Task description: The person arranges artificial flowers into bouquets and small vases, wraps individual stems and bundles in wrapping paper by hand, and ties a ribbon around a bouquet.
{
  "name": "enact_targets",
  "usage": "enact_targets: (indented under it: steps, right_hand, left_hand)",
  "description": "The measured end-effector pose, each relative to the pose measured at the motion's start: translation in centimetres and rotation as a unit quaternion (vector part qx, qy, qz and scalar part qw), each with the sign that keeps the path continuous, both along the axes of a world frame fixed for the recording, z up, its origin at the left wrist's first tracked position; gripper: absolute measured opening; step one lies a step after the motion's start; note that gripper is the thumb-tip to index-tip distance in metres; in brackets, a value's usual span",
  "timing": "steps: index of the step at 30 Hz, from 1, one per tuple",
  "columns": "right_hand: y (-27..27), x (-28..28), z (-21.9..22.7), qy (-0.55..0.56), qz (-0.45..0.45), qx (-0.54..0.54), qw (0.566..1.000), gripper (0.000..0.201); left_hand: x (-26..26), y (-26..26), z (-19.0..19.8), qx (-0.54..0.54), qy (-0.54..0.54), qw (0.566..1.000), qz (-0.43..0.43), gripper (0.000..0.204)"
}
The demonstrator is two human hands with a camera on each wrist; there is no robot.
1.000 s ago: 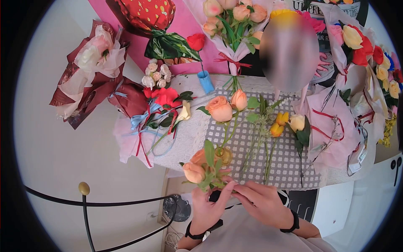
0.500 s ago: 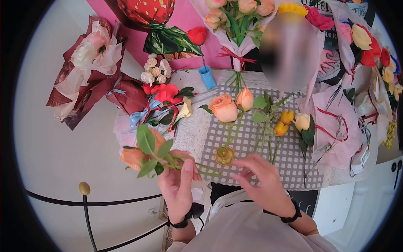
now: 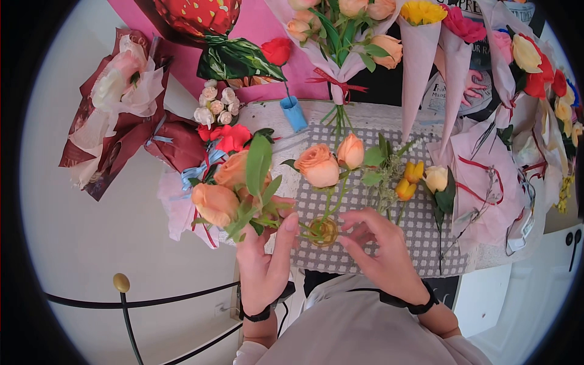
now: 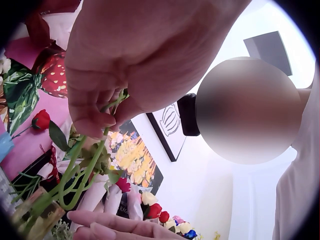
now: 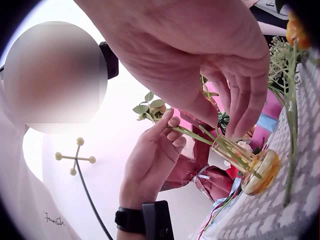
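My left hand (image 3: 263, 264) pinches the green stems of a bunch of peach roses (image 3: 216, 204), their blooms and leaves hanging out to the left. In the right wrist view those stems run from the left fingers to the mouth of a small amber glass vase (image 5: 262, 172). Two more peach roses (image 3: 317, 165) stand with their stems in the vase. My right hand (image 3: 388, 255) is just right of the vase, fingers loosely bent and nothing held, its fingertips close by the vase mouth in the right wrist view.
Yellow tulips (image 3: 406, 185) and a cream rose (image 3: 436, 178) lie on the grey checked cloth (image 3: 420, 249). Pink wrapping paper (image 3: 480, 182) lies to the right. At the back stand a wrapped peach bouquet (image 3: 344, 36) and a blue tube (image 3: 294, 114) with a red rose. Another person's hand (image 3: 473, 88) is behind.
The left hand first swung left with the roses, away from the right hand, then came up and back towards the vase. The right hand let go of the stems and moved up beside the vase.
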State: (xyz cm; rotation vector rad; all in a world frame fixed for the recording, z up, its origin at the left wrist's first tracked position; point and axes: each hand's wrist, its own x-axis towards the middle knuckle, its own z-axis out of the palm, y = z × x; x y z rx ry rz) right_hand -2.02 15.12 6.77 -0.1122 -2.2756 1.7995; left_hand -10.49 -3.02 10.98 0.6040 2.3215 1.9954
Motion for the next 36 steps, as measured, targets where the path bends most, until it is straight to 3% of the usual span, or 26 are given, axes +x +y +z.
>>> enact_targets:
  steps: [4, 6, 10, 13, 15, 19, 25, 27, 30, 33, 36]
  right_hand:
    - [-0.1, -0.9, 0.0, 0.016, 0.006, -0.011, 1.000, 0.033]
    - [-0.2, -1.4, -0.4, 0.018, 0.025, -0.038, 0.999, 0.034]
    - [-0.4, -1.9, -0.7, 0.009, 0.037, -0.057, 0.998, 0.036]
    - [-0.5, -1.9, -0.6, 0.003, 0.041, -0.053, 0.998, 0.038]
    - [-0.6, -2.0, -0.3, 0.007, 0.037, -0.073, 0.997, 0.042]
    - [-1.0, -2.3, -0.6, 0.018, 0.022, -0.085, 0.996, 0.042]
    - [-0.5, -3.4, -1.4, 0.036, 0.075, -0.126, 0.988, 0.033]
    - [-0.6, -3.6, -1.4, 0.067, 0.087, -0.103, 0.989, 0.025]
    - [-0.9, -3.2, -0.5, 0.041, 0.050, -0.051, 0.997, 0.018]
    - [-1.1, -3.5, -0.4, 0.088, 0.044, -0.072, 0.993, 0.013]
    - [-0.9, -3.5, -0.7, 0.064, 0.047, -0.058, 0.995, 0.016]
  left_hand:
    - [-0.2, -0.4, 0.4, -0.015, 0.036, 0.999, -0.009, 0.023]
    - [-0.3, -0.5, 1.0, -0.099, 0.012, 0.995, -0.009, 0.022]
    - [-0.8, -0.3, 0.0, -0.108, 0.041, 0.993, -0.035, 0.023]
    - [-0.8, -0.9, -0.8, -0.141, 0.112, 0.982, -0.065, 0.026]
    - [-0.8, -1.4, -1.2, -0.220, 0.174, 0.958, -0.066, 0.021]
    - [-0.5, -1.2, -0.5, -0.238, 0.192, 0.949, -0.073, 0.020]
    - [-0.7, -0.4, -0.2, -0.245, 0.214, 0.941, -0.090, 0.025]
    - [-1.1, 0.1, -0.4, -0.239, 0.277, 0.925, -0.106, 0.035]
    - [-0.9, -0.1, -0.7, -0.278, 0.256, 0.920, -0.105, 0.041]
    - [-1.0, -0.2, -1.0, -0.260, 0.265, 0.922, -0.110, 0.043]
    - [-0.8, -0.2, -1.4, -0.250, 0.264, 0.926, -0.104, 0.040]
